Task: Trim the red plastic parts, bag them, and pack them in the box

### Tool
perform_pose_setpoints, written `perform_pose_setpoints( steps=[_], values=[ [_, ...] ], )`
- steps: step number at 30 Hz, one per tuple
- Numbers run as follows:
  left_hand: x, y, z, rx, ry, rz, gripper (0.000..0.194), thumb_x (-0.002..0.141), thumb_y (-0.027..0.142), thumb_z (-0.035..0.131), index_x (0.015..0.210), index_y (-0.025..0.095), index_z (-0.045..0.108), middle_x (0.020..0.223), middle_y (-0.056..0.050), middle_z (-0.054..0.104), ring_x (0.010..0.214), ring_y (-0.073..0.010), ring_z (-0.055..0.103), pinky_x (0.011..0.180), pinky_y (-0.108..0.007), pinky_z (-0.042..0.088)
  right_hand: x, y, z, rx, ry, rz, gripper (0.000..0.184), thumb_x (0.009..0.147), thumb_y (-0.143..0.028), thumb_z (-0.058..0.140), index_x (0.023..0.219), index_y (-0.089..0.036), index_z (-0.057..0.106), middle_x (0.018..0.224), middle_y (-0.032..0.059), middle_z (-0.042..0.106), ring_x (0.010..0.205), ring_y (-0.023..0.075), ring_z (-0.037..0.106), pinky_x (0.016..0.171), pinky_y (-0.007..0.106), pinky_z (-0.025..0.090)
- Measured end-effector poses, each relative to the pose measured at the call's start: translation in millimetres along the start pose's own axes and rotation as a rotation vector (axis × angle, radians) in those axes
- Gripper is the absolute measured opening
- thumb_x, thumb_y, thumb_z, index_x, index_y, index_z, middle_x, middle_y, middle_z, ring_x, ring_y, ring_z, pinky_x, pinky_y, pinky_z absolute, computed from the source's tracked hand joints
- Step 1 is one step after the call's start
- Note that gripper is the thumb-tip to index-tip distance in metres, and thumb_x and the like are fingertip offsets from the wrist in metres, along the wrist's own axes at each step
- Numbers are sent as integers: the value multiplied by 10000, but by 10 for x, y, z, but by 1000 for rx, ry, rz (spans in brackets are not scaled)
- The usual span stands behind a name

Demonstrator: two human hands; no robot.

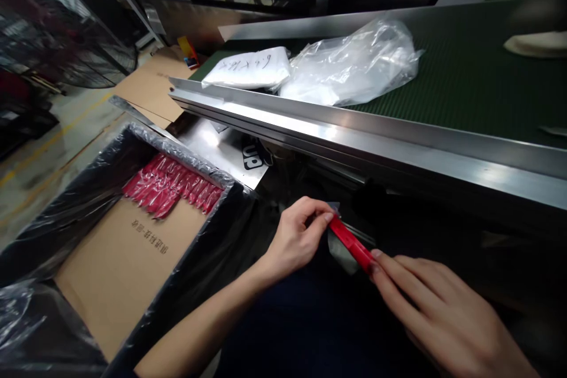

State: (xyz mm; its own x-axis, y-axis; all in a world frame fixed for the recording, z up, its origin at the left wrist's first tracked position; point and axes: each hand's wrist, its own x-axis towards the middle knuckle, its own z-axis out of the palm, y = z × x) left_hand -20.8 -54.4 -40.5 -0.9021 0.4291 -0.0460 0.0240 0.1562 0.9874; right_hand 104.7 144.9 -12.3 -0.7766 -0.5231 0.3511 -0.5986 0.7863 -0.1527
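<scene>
Left hand (299,233) and right hand (443,301) at opposite ends of one red strip (352,242)

The strip is long, narrow and glossy, bright red along its length with a darker patch at the end nearer me. Pale see-through film (343,253) shows just beside and under it; I cannot tell whether it wraps the strip. I have it in front of my body, lower than the metal rail (354,127) of the conveyor and to the right of the lined box (128,277), where wrapped red pieces (166,183) lie in a row on cardboard.

My left hand pinches the far end between thumb and forefinger, the other fingers curled in. My right hand grips the near end by its fingertips, the rest of that hand loosely spread.

My left forearm slants up from the bottom edge, wrist slightly bent. My right hand comes in from the lower right, its back upward, fingers pointing toward the left hand.
</scene>
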Motion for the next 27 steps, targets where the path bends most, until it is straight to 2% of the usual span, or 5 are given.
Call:
perform_pose_setpoints(
  steps=[5,9,13,20,27],
  values=[
    [-119,-15,100,37,40,82,100,923,227,567,906,184,655,907,-30,634,854,-136,584,795,-253,443,198,-52,92,-34,282,191,218,803,7,663,1013,-45,632,921,119,679,817,212,643,750,359,510],
    [-261,-91,266,11,140,10,101,932,242,551,927,183,632,905,-31,642,832,-140,595,774,-257,460,272,-255,332,4,530,666,153,823,-115,715,962,-133,653,866,34,698,733,130,665,719,231,522],
    [-383,-211,352,-8,194,-74,125,942,246,515,914,165,606,842,-36,633,759,-138,588,708,-256,464,205,-363,576,257,538,1043,192,902,-305,652,1020,-157,680,854,28,715,699,146,689,620,199,535],
    [-430,-218,204,-13,146,-67,176,955,295,477,911,156,575,801,-43,631,697,-127,584,655,-237,465,112,-8,493,332,179,245,331,904,-78,532,1204,-191,619,1131,76,644,1045,185,625,840,277,563],
    [-378,-98,-11,131,-127,158,90,845,223,551,820,162,611,755,-43,629,659,-138,566,602,-236,444,97,251,626,280,-56,-20,362,907,-165,443,1228,-211,603,1302,83,572,1151,232,586,872,318,573]
  ],
)
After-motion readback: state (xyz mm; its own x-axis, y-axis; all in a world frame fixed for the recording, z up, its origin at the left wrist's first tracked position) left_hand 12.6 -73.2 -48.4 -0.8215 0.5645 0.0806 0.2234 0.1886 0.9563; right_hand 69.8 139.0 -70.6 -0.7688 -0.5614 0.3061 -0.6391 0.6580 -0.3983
